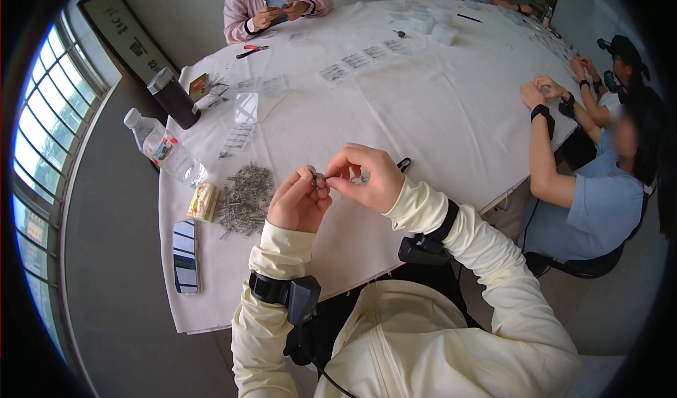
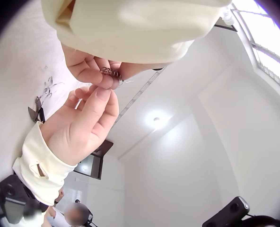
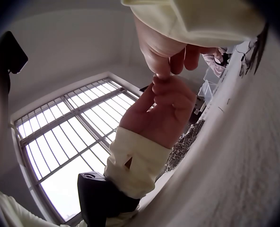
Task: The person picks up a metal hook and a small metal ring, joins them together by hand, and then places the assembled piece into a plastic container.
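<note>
In the left wrist view a small metal coil with several rings shows among the fingertips of my left hand, which holds it above the table's near edge. Thumb and forefinger of my right hand meet in a pinch at the coil's side, right against the left fingertips. The fingers cover much of the coil in the head view, and the fingertip contact is partly hidden. Left of my left hand lies a heap of grey metal coils, which the right wrist view also shows behind that hand.
A small patterned pack, a phone, a water bottle and a dark flask line the left side. Clear plastic trays and red-handled pliers lie farther back. Other people sit around the white-covered table.
</note>
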A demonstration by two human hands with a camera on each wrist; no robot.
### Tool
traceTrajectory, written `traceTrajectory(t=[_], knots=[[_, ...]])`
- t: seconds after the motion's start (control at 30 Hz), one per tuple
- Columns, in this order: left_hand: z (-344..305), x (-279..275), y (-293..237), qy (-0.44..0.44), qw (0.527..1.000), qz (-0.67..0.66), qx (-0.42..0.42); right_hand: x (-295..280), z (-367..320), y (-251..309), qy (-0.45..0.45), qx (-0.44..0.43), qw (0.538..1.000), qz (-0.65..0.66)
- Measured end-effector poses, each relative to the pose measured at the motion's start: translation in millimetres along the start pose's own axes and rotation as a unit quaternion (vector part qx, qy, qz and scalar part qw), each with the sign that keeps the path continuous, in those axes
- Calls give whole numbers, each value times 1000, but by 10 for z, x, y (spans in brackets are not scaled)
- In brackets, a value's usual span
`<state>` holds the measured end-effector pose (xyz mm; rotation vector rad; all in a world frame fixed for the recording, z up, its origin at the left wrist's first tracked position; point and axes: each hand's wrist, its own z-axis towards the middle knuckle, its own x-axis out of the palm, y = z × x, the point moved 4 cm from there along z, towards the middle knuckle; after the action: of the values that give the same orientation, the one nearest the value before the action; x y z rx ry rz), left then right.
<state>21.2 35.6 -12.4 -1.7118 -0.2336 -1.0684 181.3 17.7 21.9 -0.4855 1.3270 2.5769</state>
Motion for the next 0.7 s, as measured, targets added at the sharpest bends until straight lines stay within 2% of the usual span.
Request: traceTrajectory(t=[0.23, 0.37, 0.53, 0.7], knots=[[-8, 28, 9, 6, 999, -30, -15, -50, -9, 55, -48, -44, 997, -31], [-7, 22, 2, 10, 999, -33, -17, -52, -8, 74, -42, -52, 997, -39], [0, 9, 11, 20, 999, -37, -15, -28, -21, 76, -39, -121, 989, -71], [3, -25, 11, 21, 998, -57, -17, -31, -21, 102, -39, -136, 987, -73]])
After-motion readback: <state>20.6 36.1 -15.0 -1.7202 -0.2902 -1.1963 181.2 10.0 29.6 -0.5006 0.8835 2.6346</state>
